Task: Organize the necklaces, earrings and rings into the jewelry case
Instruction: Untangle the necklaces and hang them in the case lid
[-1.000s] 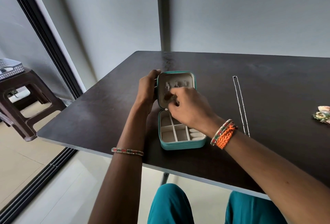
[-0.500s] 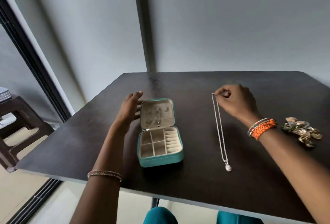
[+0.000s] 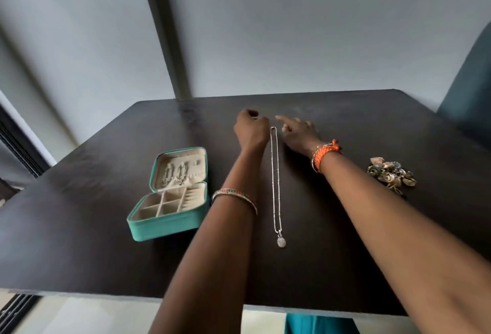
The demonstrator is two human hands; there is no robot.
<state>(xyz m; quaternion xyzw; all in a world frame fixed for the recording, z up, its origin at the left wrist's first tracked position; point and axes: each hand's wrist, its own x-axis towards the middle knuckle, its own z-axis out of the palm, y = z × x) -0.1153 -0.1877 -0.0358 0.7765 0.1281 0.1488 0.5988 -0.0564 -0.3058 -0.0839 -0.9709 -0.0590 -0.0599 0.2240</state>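
Note:
A silver necklace (image 3: 275, 174) lies stretched out straight on the dark table (image 3: 79, 240), its round pendant (image 3: 281, 242) toward me. My left hand (image 3: 251, 129) sits with curled fingers just left of the chain's far end, and nothing shows in its grip. My right hand (image 3: 299, 131) hovers just right of that end, index finger stretched toward it. The chain's end loop shows free between them. The teal jewelry case (image 3: 170, 227) stands open at the left, with earrings (image 3: 175, 172) hung in its lid and its bottom compartments bare.
A heap of gold and coloured jewelry (image 3: 390, 175) lies at the right of the table. A teal chair back (image 3: 473, 89) rises past the far right corner. A grey wall stands right behind the table, and the near edge is close to my lap.
My left hand left the case lid and crossed to the chain's far end. My right hand let go of the chain top and shifted slightly right. The view swung right.

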